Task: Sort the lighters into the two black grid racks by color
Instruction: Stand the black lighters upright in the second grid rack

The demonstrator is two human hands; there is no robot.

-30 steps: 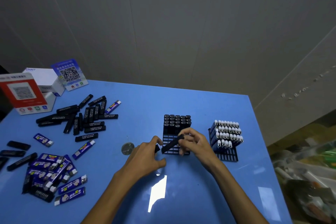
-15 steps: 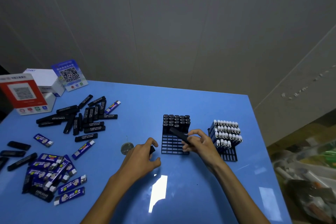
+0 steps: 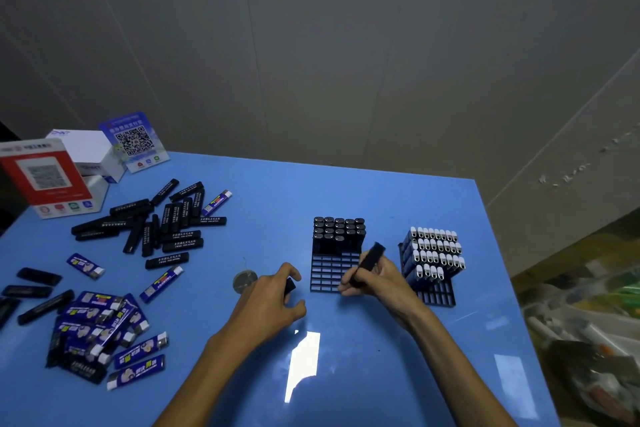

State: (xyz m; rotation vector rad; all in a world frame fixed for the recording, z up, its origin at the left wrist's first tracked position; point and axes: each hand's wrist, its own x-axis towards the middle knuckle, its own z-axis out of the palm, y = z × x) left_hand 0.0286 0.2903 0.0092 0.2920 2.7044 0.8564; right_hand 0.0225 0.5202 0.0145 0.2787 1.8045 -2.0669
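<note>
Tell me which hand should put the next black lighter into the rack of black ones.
The right hand. It already grips a black lighter beside the rack's empty near slots. The left hand holds another dark piece, but sits farther left of the rack.

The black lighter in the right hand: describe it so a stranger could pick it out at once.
On the blue table, find the two black grid racks; the left rack holds black lighters. Just right of its empty front cells, the right hand grips one black lighter, the only one tilted in the air.
</note>
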